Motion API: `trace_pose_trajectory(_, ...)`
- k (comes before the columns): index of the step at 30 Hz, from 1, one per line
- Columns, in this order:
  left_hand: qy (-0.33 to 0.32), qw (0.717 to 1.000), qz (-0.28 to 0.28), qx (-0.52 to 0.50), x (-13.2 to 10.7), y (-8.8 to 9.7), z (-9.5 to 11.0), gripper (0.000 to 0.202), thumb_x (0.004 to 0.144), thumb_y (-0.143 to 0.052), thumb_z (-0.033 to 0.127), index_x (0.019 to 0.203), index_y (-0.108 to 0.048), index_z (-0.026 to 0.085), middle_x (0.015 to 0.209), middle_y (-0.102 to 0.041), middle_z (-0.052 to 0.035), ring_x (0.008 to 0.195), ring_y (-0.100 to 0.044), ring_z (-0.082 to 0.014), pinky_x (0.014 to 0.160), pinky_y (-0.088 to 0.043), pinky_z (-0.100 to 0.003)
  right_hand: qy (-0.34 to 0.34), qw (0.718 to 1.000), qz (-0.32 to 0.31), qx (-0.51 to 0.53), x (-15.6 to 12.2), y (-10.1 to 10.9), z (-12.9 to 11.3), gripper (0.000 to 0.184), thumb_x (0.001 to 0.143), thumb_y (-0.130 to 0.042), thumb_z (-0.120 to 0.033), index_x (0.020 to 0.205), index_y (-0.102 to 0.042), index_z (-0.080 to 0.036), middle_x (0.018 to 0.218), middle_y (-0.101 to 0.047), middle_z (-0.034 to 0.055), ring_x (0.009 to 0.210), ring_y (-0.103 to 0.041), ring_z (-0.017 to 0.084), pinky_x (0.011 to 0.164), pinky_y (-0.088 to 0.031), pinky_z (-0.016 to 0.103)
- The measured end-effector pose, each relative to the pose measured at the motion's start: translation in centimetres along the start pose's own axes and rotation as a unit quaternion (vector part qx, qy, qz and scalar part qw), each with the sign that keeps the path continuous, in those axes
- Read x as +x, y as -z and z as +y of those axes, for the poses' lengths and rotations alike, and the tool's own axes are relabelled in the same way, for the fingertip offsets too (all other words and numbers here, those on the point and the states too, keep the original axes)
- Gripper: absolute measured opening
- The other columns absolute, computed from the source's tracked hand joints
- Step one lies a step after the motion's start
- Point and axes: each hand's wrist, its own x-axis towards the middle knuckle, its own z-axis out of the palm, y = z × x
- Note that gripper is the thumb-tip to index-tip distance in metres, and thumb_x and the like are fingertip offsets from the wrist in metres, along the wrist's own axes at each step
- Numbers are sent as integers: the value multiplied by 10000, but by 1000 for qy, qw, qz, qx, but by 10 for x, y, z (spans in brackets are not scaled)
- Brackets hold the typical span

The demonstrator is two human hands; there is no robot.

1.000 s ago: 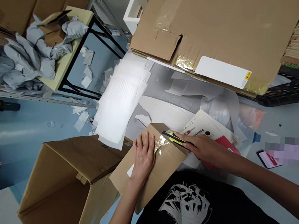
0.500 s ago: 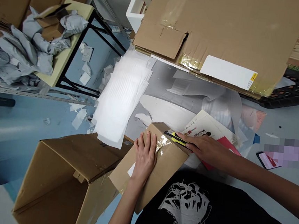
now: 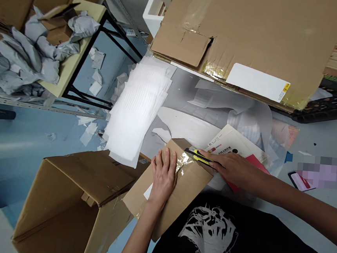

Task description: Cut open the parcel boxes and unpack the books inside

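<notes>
Gripping a partly hidden utility knife (image 3: 198, 156), the right hand (image 3: 228, 168) in the head view is at the taped carton (image 3: 186, 189) before the torso (image 3: 261, 233), knife-tip contact unclear, the left hand (image 3: 164, 176) lying flat there, partly covering a white label (image 3: 148, 192).

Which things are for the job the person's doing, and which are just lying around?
In use now:
small cardboard box, with the left grip flat on it
yellow-and-black knife, in the right grip
shiny tape, close to the knife

Probably just lying around:
phone
grey bags
paper scraps
white sheets
big open box
</notes>
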Motion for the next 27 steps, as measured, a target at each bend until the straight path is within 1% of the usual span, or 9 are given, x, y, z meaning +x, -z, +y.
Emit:
trace_pose_trajectory(6,0,1000,-2,-6,0,-1,0,653,872,-364,50,1491,-186,159,1465,-366,-213,1426,-118,-377,1042,-268,-636,-7,1000,3,-31,-1,0,0,484,954,-366,-283,1437,-353,-307,919,-722,42,796,-657,174,687,-482,288)
trace_pose_trajectory(12,-5,1000,5,3,-2,-4,1,658,859,-386,42,1483,-213,153,1466,-369,-209,1424,-128,-378,1043,-264,-633,-7,999,-7,-50,1,8,-7,462,944,-379,-322,1405,-413,-315,811,-715,25,750,-647,186,654,-466,282)
trace_pose_trajectory(15,-5,1000,5,-1,-3,-5,2,659,853,-399,42,1480,-227,146,1465,-370,-212,1424,-131,-380,1048,-256,-632,-7,998,-12,-66,-1,10,-8,464,940,-378,-312,1404,-412,-314,767,-702,17,713,-637,180,635,-454,274)
trace_pose_trajectory(18,-1,1000,3,1,-3,-6,3,667,858,-392,48,1488,-202,151,1471,-358,-213,1420,-146,-383,1046,-252,-633,-2,996,-19,-89,-7,8,-5,498,930,-373,-233,1418,-380,-328,769,-691,13,698,-627,170,615,-432,260)
trace_pose_trajectory(22,-2,1000,6,6,-4,-7,2,685,858,-395,51,1496,-173,166,1472,-361,-204,1415,-165,-384,1045,-258,-624,-2,992,-29,-123,-18,5,-2,595,885,-373,-93,1435,-352,-319,785,-677,25,668,-608,162,577,-382,248)
trace_pose_trajectory(27,-11,999,14,26,-3,-7,3,729,839,-411,23,1502,-134,148,1451,-386,-221,1413,-157,-392,1034,-271,-618,-4,988,-47,-144,-24,6,-7,722,821,-402,4,1461,-288,-309,723,-632,7,606,-565,143,530,-302,232)
